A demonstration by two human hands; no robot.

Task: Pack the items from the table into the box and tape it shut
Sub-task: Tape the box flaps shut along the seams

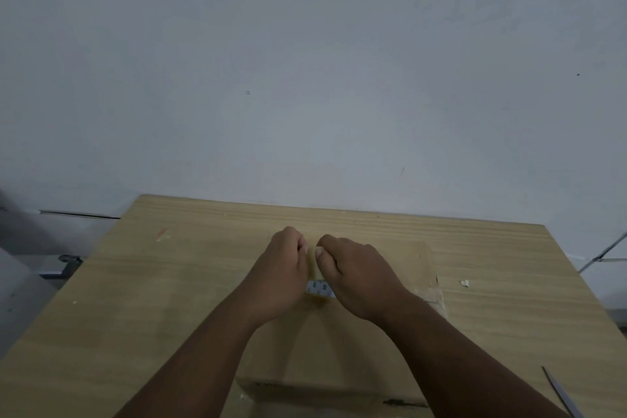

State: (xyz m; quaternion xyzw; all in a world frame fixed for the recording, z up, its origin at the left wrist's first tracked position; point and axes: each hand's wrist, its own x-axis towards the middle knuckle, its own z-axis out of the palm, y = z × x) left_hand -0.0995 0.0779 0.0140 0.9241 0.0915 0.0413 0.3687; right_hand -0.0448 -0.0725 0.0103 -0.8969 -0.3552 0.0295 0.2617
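Box (325, 363) nearest; blade (561, 395) right; hands (283, 273) (361, 278) hiding tape (318, 288).

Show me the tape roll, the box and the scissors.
tape roll (317, 288): head view, on the printed inner core at its near side.
box (322, 349): head view, on the bare cardboard top.
scissors (561, 395): head view, on the metal blade, lower right.
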